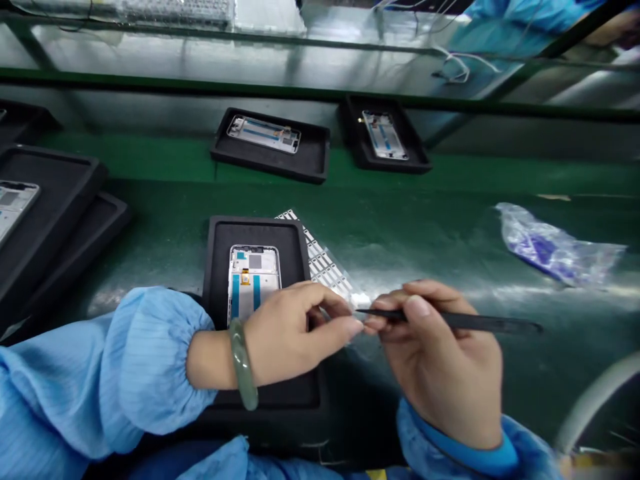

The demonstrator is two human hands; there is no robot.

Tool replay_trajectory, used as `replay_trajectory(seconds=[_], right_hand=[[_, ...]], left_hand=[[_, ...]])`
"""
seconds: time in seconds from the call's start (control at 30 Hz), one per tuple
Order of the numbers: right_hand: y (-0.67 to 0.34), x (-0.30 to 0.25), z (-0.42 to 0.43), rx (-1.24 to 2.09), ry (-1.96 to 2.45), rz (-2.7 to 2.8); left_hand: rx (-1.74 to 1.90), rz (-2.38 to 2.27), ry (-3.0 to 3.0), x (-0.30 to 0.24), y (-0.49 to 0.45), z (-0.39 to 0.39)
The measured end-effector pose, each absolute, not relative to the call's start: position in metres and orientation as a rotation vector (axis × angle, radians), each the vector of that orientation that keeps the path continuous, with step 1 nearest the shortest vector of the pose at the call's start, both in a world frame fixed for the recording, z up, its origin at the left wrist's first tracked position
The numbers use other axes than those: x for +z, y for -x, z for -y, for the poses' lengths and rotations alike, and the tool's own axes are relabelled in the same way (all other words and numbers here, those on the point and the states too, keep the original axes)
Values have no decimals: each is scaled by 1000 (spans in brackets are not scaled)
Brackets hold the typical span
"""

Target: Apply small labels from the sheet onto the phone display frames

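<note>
My right hand [445, 360] grips black tweezers [470, 321], their thin tip pointing left. My left hand [295, 327], with a green bangle at the wrist, reaches across a black tray [215, 260]. Its thumb and forefinger come together right at the tweezer tip; whatever is pinched there is too small to make out. Inside that tray lies an opened phone frame [269, 262] with blue strips and an orange flex connector, its lower part hidden under my left hand. A sheet of small black-and-white stickers [327, 267] sticks out from beneath the tray's right side.
Two more black trays with phone frames [265, 133] [385, 135] stand at the back of the green bench. Stacked trays [65, 173] are at left. A clear plastic bag [555, 250] with something purple lies at right. Another person's blue sleeve [520, 23] shows beyond the rail.
</note>
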State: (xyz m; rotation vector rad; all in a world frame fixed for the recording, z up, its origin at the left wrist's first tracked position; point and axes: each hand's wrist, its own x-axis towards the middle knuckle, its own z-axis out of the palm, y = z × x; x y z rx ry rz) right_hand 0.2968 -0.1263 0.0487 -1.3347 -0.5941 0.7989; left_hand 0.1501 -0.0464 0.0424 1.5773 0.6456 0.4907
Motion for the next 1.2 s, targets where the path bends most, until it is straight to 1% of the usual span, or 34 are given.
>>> replay_trajectory(seconds=[0.17,0.43,0.53,0.63,0.7,0.77,0.9,0.97,1.1,1.2], right_hand=[[-286,38,124,778,1386,826],[-280,55,118,581,1535,1204],[-283,55,115,566,1569,1333],[-283,53,115,610,1627,1413],[-283,52,112,700,1637,1356],[-282,50,106,771,1588,1181],[-285,47,83,921,1373,866],[-285,43,71,1034,1304,787],[-276,32,51,1199,1318,708],[-264,22,41,1231,1367,693]], left_hand=[[543,-686,-1499,41,-135,38],[597,-653,-1787,43,-118,29],[554,-680,-1897,43,-115,28],[431,-702,-1976,45,-112,25],[298,-713,-2007,48,-107,21],[236,-757,-2084,48,-101,14],[441,-824,-2526,33,-84,-1],[464,-786,-2667,22,-76,-4],[354,-816,-2663,10,-64,3],[345,-860,-2624,10,-59,12]])
